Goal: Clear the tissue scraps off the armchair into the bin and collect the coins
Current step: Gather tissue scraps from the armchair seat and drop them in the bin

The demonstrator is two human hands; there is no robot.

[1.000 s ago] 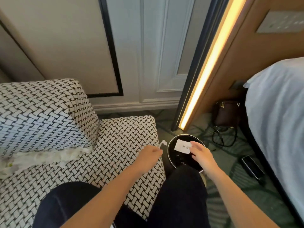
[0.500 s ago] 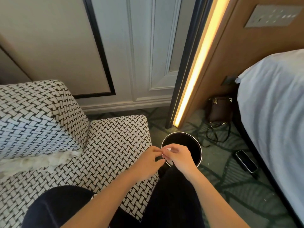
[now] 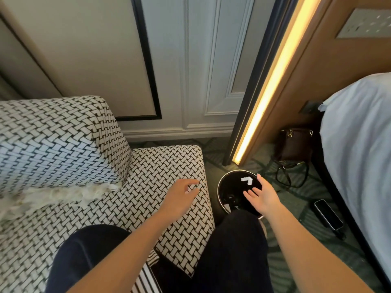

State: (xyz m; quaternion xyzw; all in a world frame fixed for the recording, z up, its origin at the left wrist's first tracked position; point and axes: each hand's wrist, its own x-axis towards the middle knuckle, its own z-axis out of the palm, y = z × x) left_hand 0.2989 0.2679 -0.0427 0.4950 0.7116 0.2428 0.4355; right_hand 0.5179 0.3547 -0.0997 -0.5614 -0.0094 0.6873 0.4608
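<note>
Hotel-style bedroom. A bed (image 3: 359, 134) with white linen stands at right beside a wood-panelled wall (image 3: 317, 66), which carries 1 metal switch plate (image 3: 366, 23) and 1 lit strip light (image 3: 273, 81). Also visible: moulded white wall panelling (image 3: 201, 60), green patterned carpet (image 3: 296, 210), a woven-print armchair (image 3: 158, 166) and a small round bin (image 3: 237, 171).

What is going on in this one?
A person is clearing an armchair. Their right hand is open over the black bin on the floor beside the chair, and a white scrap shows inside the bin. Their left hand hovers over the seat cushion, fingers loose, holding nothing. A heap of tissue scraps lies in the seat's crease, not yet cleared. No coins are visible.
</note>
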